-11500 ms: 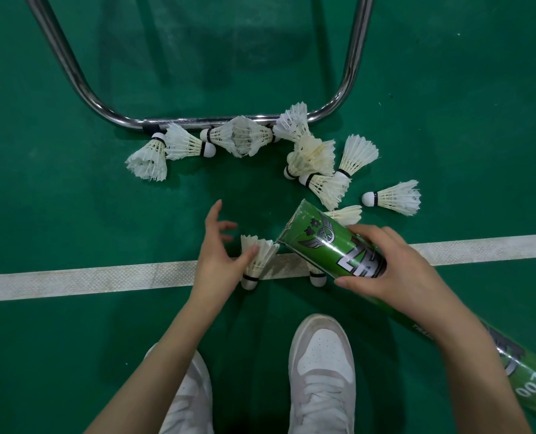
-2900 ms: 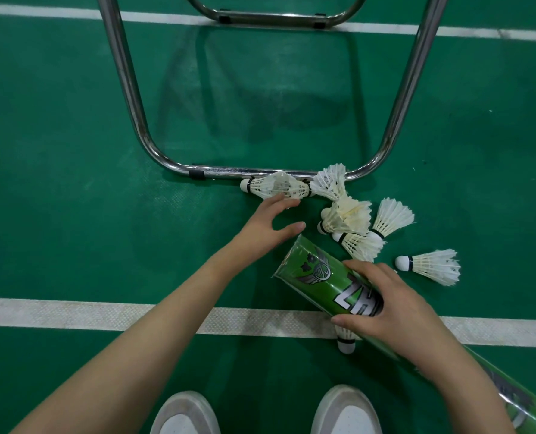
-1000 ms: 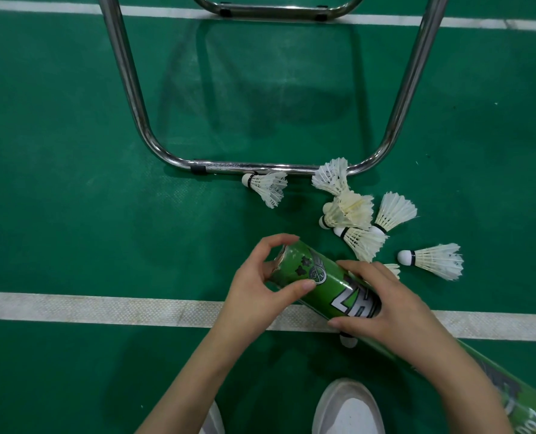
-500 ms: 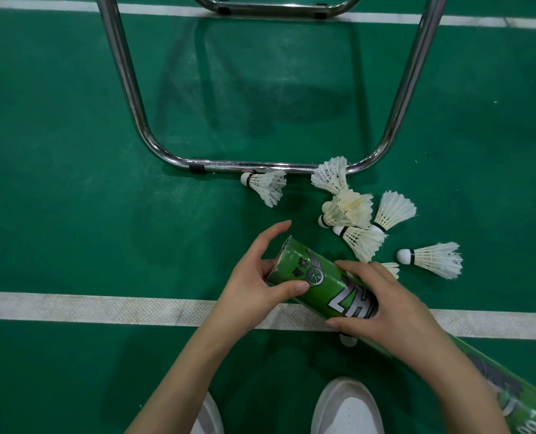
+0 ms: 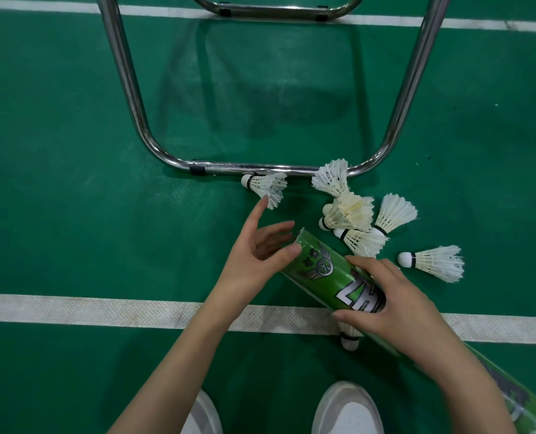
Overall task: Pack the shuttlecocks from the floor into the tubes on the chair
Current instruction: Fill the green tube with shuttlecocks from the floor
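Since half a second ago the left hand (image 5: 254, 258) has been lifting off the mouth of the tube (image 5: 332, 277); its fingers (image 5: 260, 211) are now spreading loose, the first one pointing toward the lone shuttlecock (image 5: 265, 187), and they are holding nothing, only the thumb brushing the tube's rim. The right hand (image 5: 395, 311) is gripping the tube across its printed middle, fingers curled over the top and thumb underneath.

A shiny bent steel chair frame (image 5: 129, 98) is standing on the green floor (image 5: 57, 183), its low crossbar running just behind the shuttlecocks. The lone shuttlecock is lying on its side just beside that bar, cork to the left. A tight heap of shuttlecocks (image 5: 351, 214) is resting to the right, one leaning against the bar, and a single one (image 5: 432, 263) is lying apart further right. Another shuttlecock (image 5: 349, 339) is peeking out from under the tube on the white line (image 5: 88, 310), whose surface looks woven and scuffed. Two pale shoes (image 5: 346, 408) are showing at the bottom edge.

The tube is a long glossy green cylinder with a winged emblem and white lettering, tilting up to the left, its far end running off the lower right corner. The feathers are white to cream, ribbed, with black-banded cork tips.
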`<state>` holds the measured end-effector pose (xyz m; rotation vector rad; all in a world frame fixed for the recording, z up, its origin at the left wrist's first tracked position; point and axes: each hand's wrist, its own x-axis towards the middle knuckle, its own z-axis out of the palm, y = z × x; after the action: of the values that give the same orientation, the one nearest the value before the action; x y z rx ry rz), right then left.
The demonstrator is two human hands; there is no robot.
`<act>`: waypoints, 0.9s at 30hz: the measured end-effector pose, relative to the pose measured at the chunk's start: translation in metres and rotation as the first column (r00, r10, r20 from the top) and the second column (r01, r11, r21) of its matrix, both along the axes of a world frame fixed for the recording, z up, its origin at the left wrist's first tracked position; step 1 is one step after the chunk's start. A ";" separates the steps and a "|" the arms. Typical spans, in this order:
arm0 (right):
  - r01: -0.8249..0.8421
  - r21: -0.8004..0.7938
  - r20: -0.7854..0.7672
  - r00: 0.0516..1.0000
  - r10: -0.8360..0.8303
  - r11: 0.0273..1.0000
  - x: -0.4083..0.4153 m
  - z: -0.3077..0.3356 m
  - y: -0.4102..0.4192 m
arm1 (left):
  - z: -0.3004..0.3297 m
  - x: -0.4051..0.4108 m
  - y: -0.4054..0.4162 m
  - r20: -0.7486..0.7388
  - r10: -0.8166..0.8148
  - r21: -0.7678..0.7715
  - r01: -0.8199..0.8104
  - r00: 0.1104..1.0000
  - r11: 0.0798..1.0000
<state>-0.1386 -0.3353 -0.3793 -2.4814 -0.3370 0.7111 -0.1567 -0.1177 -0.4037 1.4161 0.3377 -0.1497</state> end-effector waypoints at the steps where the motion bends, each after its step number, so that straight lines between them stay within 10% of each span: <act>1: 0.004 0.003 0.002 1.000 -0.004 1.000 0.000 0.000 -0.001 | -0.002 0.005 0.001 -0.011 0.017 0.000 -0.017 1.000 1.000; 27: -0.006 0.003 0.004 1.000 0.006 1.000 0.001 -0.002 0.000 | -0.044 0.040 0.012 -0.178 0.032 -0.044 -0.041 0.983 0.998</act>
<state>-0.1380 -0.3357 -0.3811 -2.4802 -0.3472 0.7085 -0.1168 -0.1058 -0.4473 1.3515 0.5038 -0.2536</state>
